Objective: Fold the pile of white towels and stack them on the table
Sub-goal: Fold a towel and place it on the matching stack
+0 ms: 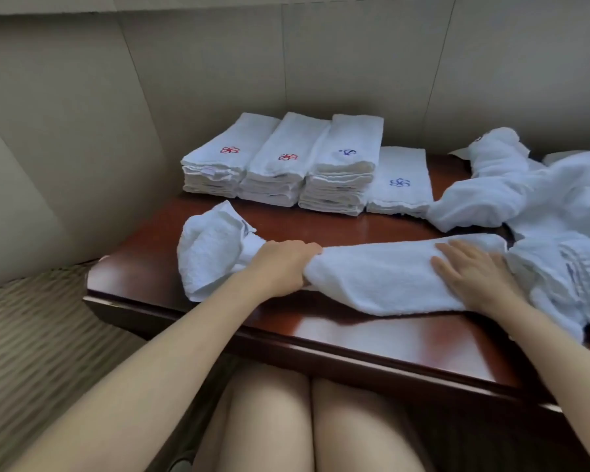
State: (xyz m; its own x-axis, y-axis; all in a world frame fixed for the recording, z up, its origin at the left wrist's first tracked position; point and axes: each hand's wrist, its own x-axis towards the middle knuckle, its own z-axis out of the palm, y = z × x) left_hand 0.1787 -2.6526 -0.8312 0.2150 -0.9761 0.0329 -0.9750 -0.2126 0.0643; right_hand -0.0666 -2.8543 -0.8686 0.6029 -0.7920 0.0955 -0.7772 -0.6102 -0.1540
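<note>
where the dark red table meets its near edge, a white towel lies stretched crosswise, bunched into a long band. the left hand grips it near its left third, fingers curled over the cloth and gathering it, so the part left of the hand puffs out loose and crumpled. the right hand lies flat on the towel's right part, fingers straight and a little spread, pressing it to the table.

behind the towel, along the wall, four stacks of folded towels stand side by side, touching. the two on the left carry a red flower mark on top, the third and the fourth a blue one. the fourth is much lower than the rest.

to the right, a pile of unfolded towels spreads over the table's right end, its near part just beside the right hand. bare knees show under the table's edge, and a striped carpet covers the floor at left.
</note>
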